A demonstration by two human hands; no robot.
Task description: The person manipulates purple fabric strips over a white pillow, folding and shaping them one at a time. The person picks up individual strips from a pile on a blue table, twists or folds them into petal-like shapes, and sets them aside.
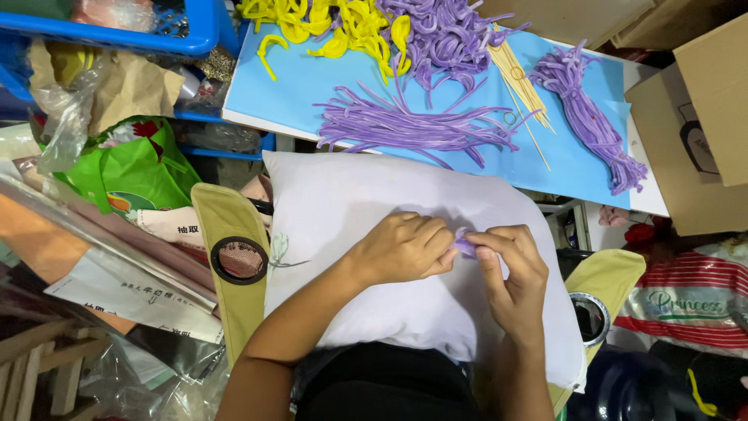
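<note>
Fingertips of both your hands meet over a small purple piece, pinching it between them above the white pillow that lies across your lap. Your left hand curls in from the left, its fingers pressed together and closed on the near side of the piece, while your right hand comes up from below with thumb and forefinger gripping the other side. Most of the piece is hidden inside the two grips, so you cannot tell its shape. Beyond the pillow stands a blue board on which a loose fan of purple strips lies nearest you, a tight purple bundle lies toward the right, a heap of curled purple pieces sits at the far edge, and a heap of yellow pieces lies beside that heap on the left. Thin wooden sticks rest between the purple heaps. To the left of the pillow a green bag sits among papers and plastic, with a blue crate behind it; cardboard boxes stand on the right. Yellow-green chair arms flank the pillow on both sides.
</note>
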